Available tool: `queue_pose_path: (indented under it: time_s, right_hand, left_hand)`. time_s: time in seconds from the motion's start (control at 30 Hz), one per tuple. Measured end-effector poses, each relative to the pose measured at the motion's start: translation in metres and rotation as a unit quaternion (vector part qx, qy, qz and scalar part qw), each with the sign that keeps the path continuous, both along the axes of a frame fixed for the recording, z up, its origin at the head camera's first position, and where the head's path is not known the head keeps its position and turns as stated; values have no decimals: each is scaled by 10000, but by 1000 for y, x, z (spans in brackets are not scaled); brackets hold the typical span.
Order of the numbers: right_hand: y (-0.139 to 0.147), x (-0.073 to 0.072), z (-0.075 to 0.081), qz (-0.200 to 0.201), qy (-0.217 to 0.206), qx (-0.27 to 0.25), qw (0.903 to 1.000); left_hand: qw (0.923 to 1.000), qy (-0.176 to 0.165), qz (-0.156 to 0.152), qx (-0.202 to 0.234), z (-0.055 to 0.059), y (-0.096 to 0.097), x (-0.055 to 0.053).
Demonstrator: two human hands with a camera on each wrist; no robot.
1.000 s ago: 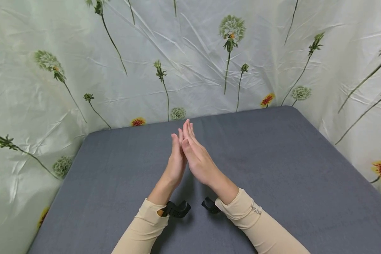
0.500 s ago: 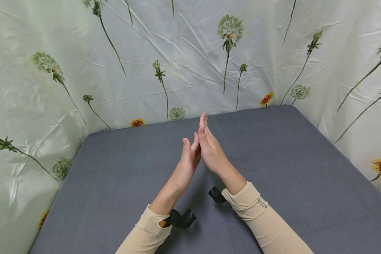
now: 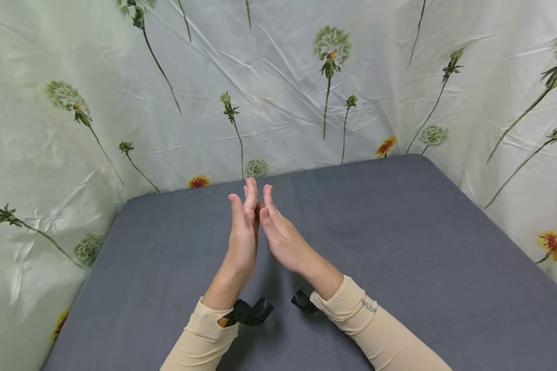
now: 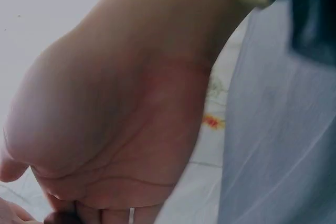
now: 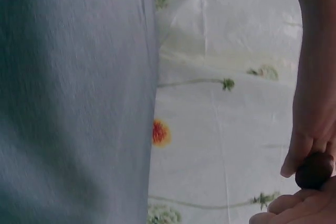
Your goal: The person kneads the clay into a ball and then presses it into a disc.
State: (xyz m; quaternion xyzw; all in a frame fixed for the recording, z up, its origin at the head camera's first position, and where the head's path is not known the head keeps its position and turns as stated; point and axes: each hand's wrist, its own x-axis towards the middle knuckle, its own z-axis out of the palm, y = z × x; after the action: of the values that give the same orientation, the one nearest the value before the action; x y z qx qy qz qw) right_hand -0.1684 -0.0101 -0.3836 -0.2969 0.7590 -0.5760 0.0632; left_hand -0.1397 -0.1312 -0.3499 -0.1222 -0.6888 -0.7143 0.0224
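Observation:
In the head view, my left hand (image 3: 242, 245) and right hand (image 3: 288, 242) are raised over the grey table, palms facing. Their fingers are straight and point away from me, drawing together toward the tips. A small dark brown ball (image 5: 314, 170) lies between the fingers of the two hands in the right wrist view. Only a sliver of it shows from the head, and most of it is hidden. The left palm (image 4: 121, 124) fills much of the left wrist view, with a dark edge of the ball (image 4: 62, 217) at its finger bases.
Beneath the hands is a table (image 3: 376, 232) with a grey cloth cover and rounded back corners. A pale curtain (image 3: 288, 93) printed with dandelions and orange flowers hangs behind it and along both sides. Black wrist mounts (image 3: 252, 312) jut inward from the beige sleeves.
Half a second ago the hands had shifted right, the right fingertips farther forward. Now both are back to the left, with the left fingertips slightly ahead and the fingertips a little apart.

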Motion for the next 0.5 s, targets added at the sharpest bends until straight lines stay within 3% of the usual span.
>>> queue_pose_path:
  time_s: [0.17,0.5]
  right_hand:
    - [-8,11,-1,429,-41,20,9991]
    - [-18,28,-3,661,301,287,9969]
  left_hand:
    - [9988,339,358,-48,1,-11,-6]
    - [9958,403,821,49,-3,-30,-15]
